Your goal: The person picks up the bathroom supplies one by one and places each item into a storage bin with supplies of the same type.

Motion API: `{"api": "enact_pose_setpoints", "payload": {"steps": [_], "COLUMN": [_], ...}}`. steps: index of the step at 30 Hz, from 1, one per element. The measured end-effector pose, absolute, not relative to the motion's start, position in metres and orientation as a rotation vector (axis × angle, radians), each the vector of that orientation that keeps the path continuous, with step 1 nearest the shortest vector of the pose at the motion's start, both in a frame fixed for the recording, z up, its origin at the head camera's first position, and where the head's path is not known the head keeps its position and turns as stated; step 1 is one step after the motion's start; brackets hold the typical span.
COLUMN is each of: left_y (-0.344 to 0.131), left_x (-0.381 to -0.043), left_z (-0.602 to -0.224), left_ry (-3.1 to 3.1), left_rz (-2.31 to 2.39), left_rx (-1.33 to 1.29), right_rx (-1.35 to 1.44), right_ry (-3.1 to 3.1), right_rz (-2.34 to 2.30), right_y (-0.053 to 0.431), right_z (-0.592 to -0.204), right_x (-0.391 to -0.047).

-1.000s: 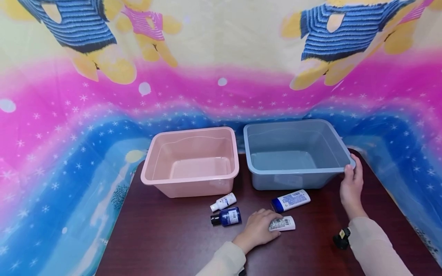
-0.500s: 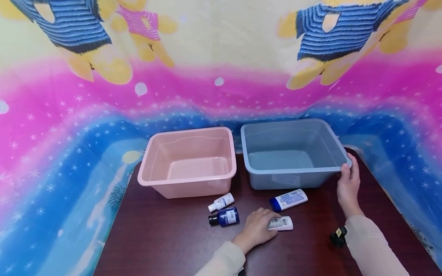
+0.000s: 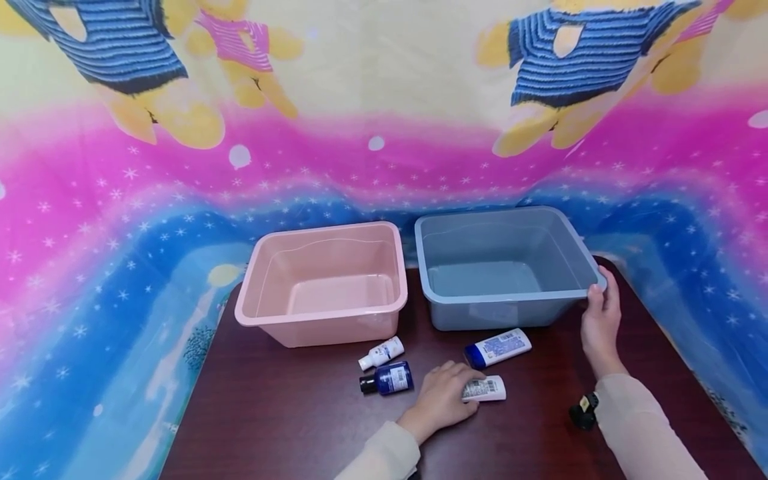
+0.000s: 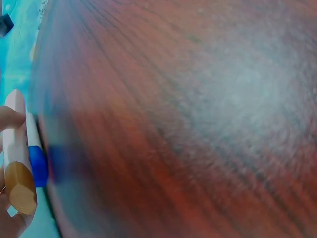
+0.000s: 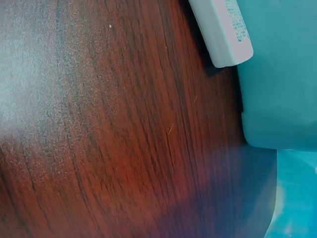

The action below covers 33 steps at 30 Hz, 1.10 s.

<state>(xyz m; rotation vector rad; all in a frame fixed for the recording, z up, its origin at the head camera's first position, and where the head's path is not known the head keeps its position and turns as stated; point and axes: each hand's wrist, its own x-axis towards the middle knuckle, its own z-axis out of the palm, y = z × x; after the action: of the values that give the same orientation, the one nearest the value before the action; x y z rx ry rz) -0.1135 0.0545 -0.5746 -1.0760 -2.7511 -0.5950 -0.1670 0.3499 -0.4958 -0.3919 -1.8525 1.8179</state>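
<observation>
My left hand (image 3: 443, 398) grips a white bottle (image 3: 493, 389) that lies on the table, its printed label partly under the fingers. In the left wrist view, a brownish-gold cap (image 4: 21, 188) shows at that bottle's end. Over at the grey-blue basin (image 3: 510, 299), my right hand (image 3: 602, 333) holds the front right corner of the rim, thumb in front and fingers around the outside. Just before this basin lies a white bottle with a blue cap (image 3: 476, 356). The right hand is out of sight in the right wrist view, where the basin's wall (image 5: 277, 89) shows.
A pink basin (image 3: 327, 313) stands left of the grey-blue one. In front of it lie a small white bottle (image 3: 382, 353) and a dark blue bottle with a black cap (image 3: 393, 379). The dark wood table (image 3: 270, 407) has a printed curtain (image 3: 372, 180) behind it.
The head view has turned slightly, so everything appears a little further left. Both hands keep their holds on the bottle and the basin rim.
</observation>
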Motion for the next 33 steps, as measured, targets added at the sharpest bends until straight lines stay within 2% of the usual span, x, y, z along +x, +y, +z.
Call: {"api": "enact_pose_setpoints", "payload": {"steps": [17, 33], "left_y": [0.045, 0.029], "left_x": [-0.11, -0.111], "left_z": [-0.533, -0.508], "left_ry": [-2.624, -2.552], "left_rz": [-0.415, -0.485], "left_rx": [-1.166, -1.179], "right_rx": [-0.363, -0.367], "right_ry": [-1.908, -1.89], "right_rz": [1.758, 1.8], "right_y": [0.346, 0.352], "right_z": [-0.497, -0.493], "right_x": [-0.167, -0.165]}}
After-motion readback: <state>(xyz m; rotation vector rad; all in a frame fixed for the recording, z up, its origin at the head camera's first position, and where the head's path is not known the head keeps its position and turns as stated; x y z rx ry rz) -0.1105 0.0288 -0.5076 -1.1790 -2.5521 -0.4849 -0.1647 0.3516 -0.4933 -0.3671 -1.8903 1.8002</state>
